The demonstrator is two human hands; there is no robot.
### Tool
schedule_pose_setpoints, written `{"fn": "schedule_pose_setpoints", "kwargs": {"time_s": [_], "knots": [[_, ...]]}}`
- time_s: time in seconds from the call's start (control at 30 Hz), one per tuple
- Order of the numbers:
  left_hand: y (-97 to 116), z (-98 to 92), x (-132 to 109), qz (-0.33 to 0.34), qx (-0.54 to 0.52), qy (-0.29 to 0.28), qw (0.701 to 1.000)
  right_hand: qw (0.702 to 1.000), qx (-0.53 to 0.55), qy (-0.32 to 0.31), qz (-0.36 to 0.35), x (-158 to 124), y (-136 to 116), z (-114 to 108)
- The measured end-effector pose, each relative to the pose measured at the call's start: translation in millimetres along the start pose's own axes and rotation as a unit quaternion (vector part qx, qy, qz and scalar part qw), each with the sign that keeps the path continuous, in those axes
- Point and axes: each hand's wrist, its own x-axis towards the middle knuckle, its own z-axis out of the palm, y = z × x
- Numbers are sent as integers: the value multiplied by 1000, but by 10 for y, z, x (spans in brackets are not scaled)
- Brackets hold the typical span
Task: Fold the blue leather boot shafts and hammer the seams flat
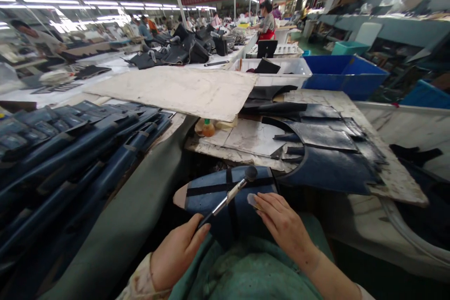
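Note:
My left hand (181, 248) is closed around the dark handle of a small hammer (230, 195), whose round dark head points up and to the right. Beneath the hammer lies a dark blue leather piece (207, 199) crossed by black strips, with a pale tip at its left end. My right hand (283, 222) pinches a small, pale, flat piece (252, 200) between thumb and fingers, over the right part of the leather. What that pale piece is, I cannot make out. A green apron (242, 269) covers the lap just below the hands.
Many dark blue leather parts (80, 154) lie in rows on the left. Overlapping dark panels (326, 136) rest on the worn board (404, 168) at right. Ahead are a cream sheet (183, 86), a small orange bottle (208, 128) and a blue bin (346, 72). Other people work farther back.

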Motion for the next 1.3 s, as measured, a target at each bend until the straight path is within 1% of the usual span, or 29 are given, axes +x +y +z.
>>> {"fn": "schedule_pose_setpoints", "kwargs": {"time_s": [0.1, 0.23, 0.37, 0.53, 0.67, 0.8, 0.97, 1.03, 1.13, 1.23, 1.3], "knots": [[8, 25, 33, -9, 14, -5, 1000, 1000, 2, -3, -1, 4, -4, -3], [48, 40, 67, 17, 12, -1, 1000, 1000, 2, 1, -4, 2, -9, -8], [100, 32, 105, 4, 28, -16, 999, 1000, 0, -3, -4, -8, -11, -6], [117, 27, 152, 29, 16, -7, 999, 1000, -1, -3, 2, -21, -19, -7], [156, 46, 171, 17, 52, -30, 998, 1000, -1, 5, 1, -12, -32, -16], [281, 69, 170, 45, 68, -42, 996, 1000, -2, 8, -5, -3, -45, -11], [407, 72, 280, 38, 169, -70, 982, 1000, -7, 8, -2, -6, -46, -18], [445, 18, 361, 61, 200, -68, 976, 1000, -8, 9, -2, -14, -28, -30], [495, -96, 577, 95, 220, -40, 970, 1000, -6, 12, 6, -35, -5, -41], [522, -181, 984, 98, 216, -5, 971, 1000, 6, -1, 17, -49, -22, -44], [532, -218, 1343, 73, 225, 18, 971, 1000, 17, -7, 20, -38, -45, -50]]}}
